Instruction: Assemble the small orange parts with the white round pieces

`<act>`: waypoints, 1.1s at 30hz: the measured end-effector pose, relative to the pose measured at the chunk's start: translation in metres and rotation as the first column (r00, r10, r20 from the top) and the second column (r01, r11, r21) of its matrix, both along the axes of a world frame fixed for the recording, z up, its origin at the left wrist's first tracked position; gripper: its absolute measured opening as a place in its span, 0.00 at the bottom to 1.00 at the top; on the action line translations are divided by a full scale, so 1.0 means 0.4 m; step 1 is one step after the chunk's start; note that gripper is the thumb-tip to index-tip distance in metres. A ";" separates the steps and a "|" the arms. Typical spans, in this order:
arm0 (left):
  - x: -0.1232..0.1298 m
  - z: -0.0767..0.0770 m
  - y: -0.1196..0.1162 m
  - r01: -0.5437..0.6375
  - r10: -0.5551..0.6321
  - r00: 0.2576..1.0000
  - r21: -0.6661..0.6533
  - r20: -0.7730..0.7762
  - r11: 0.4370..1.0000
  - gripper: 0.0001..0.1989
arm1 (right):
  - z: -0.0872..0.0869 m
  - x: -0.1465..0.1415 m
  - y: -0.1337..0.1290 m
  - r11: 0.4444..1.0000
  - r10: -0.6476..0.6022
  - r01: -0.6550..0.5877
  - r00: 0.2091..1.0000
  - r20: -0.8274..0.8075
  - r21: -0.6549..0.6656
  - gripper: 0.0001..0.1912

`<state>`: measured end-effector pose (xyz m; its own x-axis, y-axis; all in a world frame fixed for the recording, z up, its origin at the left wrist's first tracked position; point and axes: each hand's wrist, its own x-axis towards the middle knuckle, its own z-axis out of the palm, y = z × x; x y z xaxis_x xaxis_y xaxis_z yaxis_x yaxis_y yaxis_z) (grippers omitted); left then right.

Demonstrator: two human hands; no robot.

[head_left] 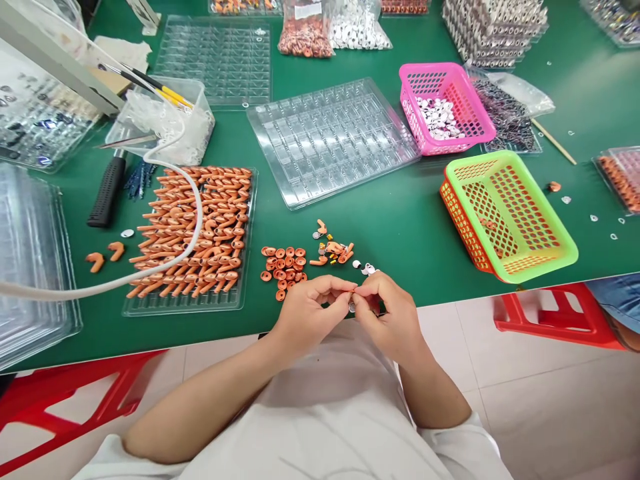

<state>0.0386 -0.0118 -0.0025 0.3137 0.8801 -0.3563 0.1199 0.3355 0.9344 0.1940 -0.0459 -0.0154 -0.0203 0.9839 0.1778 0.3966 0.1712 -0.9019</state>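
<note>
At the table's front edge my left hand and my right hand meet, both closed in a pinch. Between their fingertips is a small earbud part, mostly hidden; a whitish round bit of it shows below the fingers. Just beyond lie loose orange earbud shells with tiny yellow and silver pieces, and a few white caps nearest my right hand. Left of these, several round orange earbud covers are grouped. Farther left, a clear tray holds rows of orange earbud stems.
An empty-looking clear tray lies ahead. Right stand a green basket and a pink basket with white pieces. A white cable crosses the stem tray. Left are a black-handled tool and a tweezers box.
</note>
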 end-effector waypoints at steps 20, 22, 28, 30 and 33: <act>0.013 0.005 0.015 -0.132 0.137 0.987 -0.069 0.079 0.989 0.07 | -0.023 -0.007 -0.021 0.948 -0.116 0.050 0.974 0.196 0.313 0.13; 0.012 -0.002 0.009 -0.125 0.127 0.990 -0.038 0.058 0.991 0.08 | -0.020 -0.013 -0.024 0.967 -0.120 0.092 0.987 0.105 0.237 0.11; 0.012 -0.010 -0.003 -0.125 0.124 0.992 0.024 0.025 0.992 0.09 | -0.028 -0.024 -0.042 0.975 -0.199 0.165 0.945 -0.259 -0.148 0.04; 0.013 -0.009 -0.003 -0.128 0.127 0.992 0.048 0.020 0.991 0.09 | -0.027 -0.026 -0.043 0.965 -0.212 0.135 0.907 -0.364 -0.225 0.03; 0.017 -0.009 -0.005 -0.141 0.141 0.990 0.072 0.011 0.987 0.09 | -0.021 -0.028 -0.039 0.948 -0.223 0.073 0.849 -0.479 -0.311 0.04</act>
